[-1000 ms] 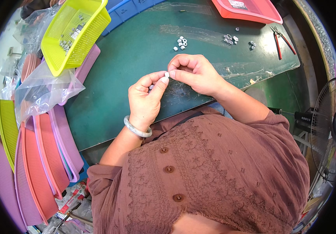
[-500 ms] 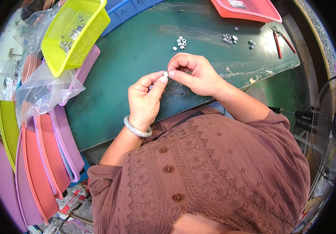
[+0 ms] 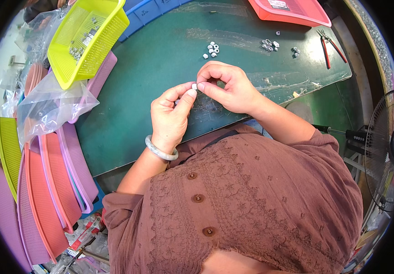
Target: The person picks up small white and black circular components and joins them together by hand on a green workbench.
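Over the green table my left hand [image 3: 172,109] pinches a small whitish bead [image 3: 194,86] between thumb and forefinger. A bit of another small grey piece [image 3: 177,102] shows within its curled fingers. My right hand [image 3: 226,86] is closed too, its thumb and forefinger tips meeting right at the bead's side. Whatever lies between those tips is hidden. Beyond the hands lies a cluster of similar whitish beads [image 3: 213,49]. Farther right are a group of silvery pieces [image 3: 267,45] and a few small dark-holed beads [image 3: 295,52].
Red-handled pliers [image 3: 327,50] lie at the table's right end, below a coral basket [image 3: 288,16]. A yellow-green basket [image 3: 76,71] with small metal parts stands left, near a blue crate [image 3: 153,16]. Clear plastic bags [image 3: 53,107] and stacked baskets [image 3: 46,196] crowd the left side. A fan [image 3: 380,146] stands right.
Both hands stay in nearly the same place, fingertips still together at the bead. The bead appears very slightly turned; nothing else has visibly moved.
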The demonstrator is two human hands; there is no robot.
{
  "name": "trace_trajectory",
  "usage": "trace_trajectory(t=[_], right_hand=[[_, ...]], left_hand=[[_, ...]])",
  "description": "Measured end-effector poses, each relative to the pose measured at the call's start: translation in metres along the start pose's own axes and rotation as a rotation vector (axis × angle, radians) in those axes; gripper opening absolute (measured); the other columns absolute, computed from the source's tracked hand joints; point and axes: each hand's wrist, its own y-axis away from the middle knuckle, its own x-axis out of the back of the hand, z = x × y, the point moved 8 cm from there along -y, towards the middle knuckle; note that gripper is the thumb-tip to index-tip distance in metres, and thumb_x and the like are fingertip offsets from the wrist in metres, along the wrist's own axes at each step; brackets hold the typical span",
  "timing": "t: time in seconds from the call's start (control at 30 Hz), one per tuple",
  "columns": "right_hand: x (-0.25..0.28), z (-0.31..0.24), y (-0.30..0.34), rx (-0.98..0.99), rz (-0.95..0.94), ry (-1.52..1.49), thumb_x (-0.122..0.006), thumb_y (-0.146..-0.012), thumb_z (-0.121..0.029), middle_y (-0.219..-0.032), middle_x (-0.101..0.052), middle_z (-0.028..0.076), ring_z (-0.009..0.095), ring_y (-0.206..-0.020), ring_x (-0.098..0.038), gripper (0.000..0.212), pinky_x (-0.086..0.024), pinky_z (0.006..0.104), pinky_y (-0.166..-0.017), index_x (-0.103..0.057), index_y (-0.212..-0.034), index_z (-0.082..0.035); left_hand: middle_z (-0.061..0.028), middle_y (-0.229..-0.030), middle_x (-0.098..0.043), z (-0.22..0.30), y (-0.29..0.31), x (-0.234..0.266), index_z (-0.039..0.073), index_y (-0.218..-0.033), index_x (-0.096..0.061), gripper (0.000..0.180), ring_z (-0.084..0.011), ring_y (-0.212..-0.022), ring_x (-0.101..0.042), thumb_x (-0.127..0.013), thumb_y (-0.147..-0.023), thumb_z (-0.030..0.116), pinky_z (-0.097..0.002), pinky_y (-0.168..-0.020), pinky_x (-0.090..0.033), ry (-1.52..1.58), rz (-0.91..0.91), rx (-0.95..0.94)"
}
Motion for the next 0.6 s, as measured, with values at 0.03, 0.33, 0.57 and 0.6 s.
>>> trace_trajectory(t=[0.03,0.33,0.57,0.6], right_hand=[[-0.0001,0.0004,0.0000,-0.003,-0.002,0.004,-0.056,-0.079,-0.003,-0.080,-0.055,0.004,0.012,-0.073,-0.052,0.002,-0.042,0.0242,-0.066,-0.056,-0.078,-0.001],[0.0004,0.0037,0.0002,0.040,0.037,-0.019,-0.059,-0.078,-0.007,-0.074,-0.053,0.003,0.008,-0.064,-0.050,0.007,-0.042,0.0215,-0.056,-0.057,-0.078,0.000],[-0.0013,0.0060,0.0006,-0.026,-0.008,-0.006,-0.056,-0.080,-0.004,-0.080,-0.055,0.004,0.012,-0.073,-0.051,0.004,-0.042,0.0239,-0.066,-0.056,-0.079,0.000],[-0.0013,0.0061,0.0007,-0.024,-0.011,0.004,-0.057,-0.080,-0.004,-0.080,-0.055,0.004,0.012,-0.073,-0.051,0.004,-0.042,0.0240,-0.066,-0.056,-0.079,0.000]], left_hand=[[0.0051,-0.067,-0.054,-0.0001,-0.0001,-0.0001,0.003,-0.095,-0.063,0.015,-0.0003,-0.054,-0.042,-0.061,-0.082,0.007,-0.0134,-0.045,-0.031,-0.004,-0.003,0.005],[0.0033,-0.072,-0.057,-0.0038,-0.0004,0.0024,0.001,-0.094,-0.064,0.014,-0.0015,-0.059,-0.045,-0.061,-0.081,0.007,-0.0145,-0.051,-0.035,-0.007,0.005,0.036],[0.0026,-0.076,-0.059,-0.0053,-0.0008,0.0032,0.000,-0.092,-0.063,0.012,-0.0016,-0.063,-0.046,-0.061,-0.081,0.005,-0.0151,-0.056,-0.038,0.013,0.003,0.046],[0.0025,-0.076,-0.059,-0.0051,-0.0008,0.0031,0.000,-0.092,-0.063,0.012,-0.0015,-0.063,-0.046,-0.061,-0.081,0.005,-0.0150,-0.057,-0.038,0.009,0.004,0.045]])
